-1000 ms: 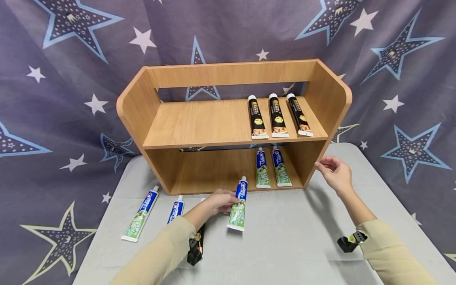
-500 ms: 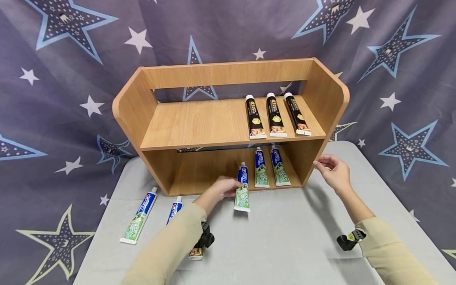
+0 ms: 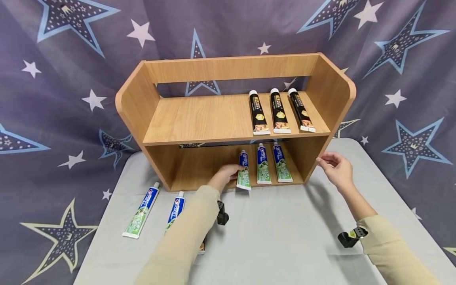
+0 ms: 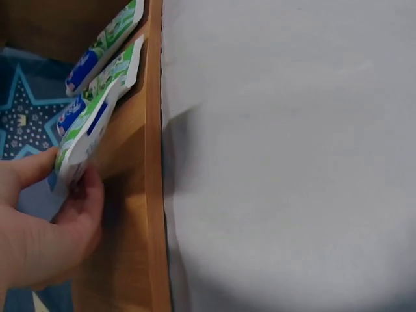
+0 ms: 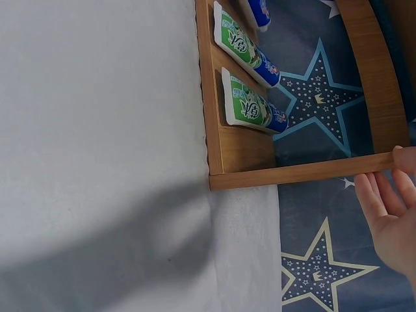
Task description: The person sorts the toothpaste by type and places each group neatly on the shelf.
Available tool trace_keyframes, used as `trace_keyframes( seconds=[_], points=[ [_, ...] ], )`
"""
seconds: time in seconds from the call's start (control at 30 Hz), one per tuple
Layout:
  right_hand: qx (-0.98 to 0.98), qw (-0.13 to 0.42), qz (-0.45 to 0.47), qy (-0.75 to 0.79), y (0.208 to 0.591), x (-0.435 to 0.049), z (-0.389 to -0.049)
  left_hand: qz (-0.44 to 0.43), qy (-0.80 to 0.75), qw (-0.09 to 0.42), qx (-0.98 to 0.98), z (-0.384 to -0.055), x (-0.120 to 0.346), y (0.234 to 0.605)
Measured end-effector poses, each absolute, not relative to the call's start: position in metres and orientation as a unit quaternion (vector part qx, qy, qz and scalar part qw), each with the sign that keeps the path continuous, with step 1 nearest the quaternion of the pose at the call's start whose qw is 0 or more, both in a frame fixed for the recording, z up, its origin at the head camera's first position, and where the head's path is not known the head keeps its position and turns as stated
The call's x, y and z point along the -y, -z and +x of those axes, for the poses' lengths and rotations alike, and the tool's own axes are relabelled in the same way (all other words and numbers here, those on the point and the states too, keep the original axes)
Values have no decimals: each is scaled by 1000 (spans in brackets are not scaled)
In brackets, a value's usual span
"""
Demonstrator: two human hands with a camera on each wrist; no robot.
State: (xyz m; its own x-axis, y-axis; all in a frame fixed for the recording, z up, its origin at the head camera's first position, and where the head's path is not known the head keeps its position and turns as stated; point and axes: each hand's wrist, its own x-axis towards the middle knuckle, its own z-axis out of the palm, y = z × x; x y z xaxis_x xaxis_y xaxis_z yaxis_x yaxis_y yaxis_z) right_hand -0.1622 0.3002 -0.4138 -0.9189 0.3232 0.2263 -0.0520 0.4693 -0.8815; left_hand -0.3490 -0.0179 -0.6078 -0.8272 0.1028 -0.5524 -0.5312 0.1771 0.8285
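Note:
My left hand [image 3: 227, 174] pinches a blue and green toothpaste tube [image 3: 244, 179] between thumb and fingers. The tube is at the lower level of a wooden shelf [image 3: 199, 139], its flat end tilted out over the front edge. In the left wrist view a gap shows under the held tube [image 4: 84, 133]. Two matching tubes, one in the middle [image 3: 263, 166] and one at the right [image 3: 282, 163], lie on that level beside it. My right hand [image 3: 335, 171] grips the shelf's right side panel; in the right wrist view thumb and fingers [image 5: 383, 195] sit on either side of it.
Several black toothpaste tubes [image 3: 279, 113] lie on the upper level, toward the right. On the grey-covered table [image 3: 278, 237], two blue and green tubes, one farther left [image 3: 141, 213] and one nearer [image 3: 175, 210], lie left. A black tube [image 3: 202, 248] is mostly hidden under my left sleeve.
My left hand has carried the toothpaste tube from above the table forward into the lower level, left of the other two. My right hand has stayed on the side panel.

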Motion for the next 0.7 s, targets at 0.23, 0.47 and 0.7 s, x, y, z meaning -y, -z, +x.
trace_keyframes(
  seconds=[0.23,0.47,0.7],
  points=[
    [840,186,-84,-503,410,-300,-162,-175,-646,144,-729,-348,2,598],
    [838,185,-88,-505,410,-298,-163,-152,-575,0,-804,-281,0,505],
    [836,179,-93,-510,410,-300,-163,-21,-484,-16,-874,-270,4,491]
  ],
)
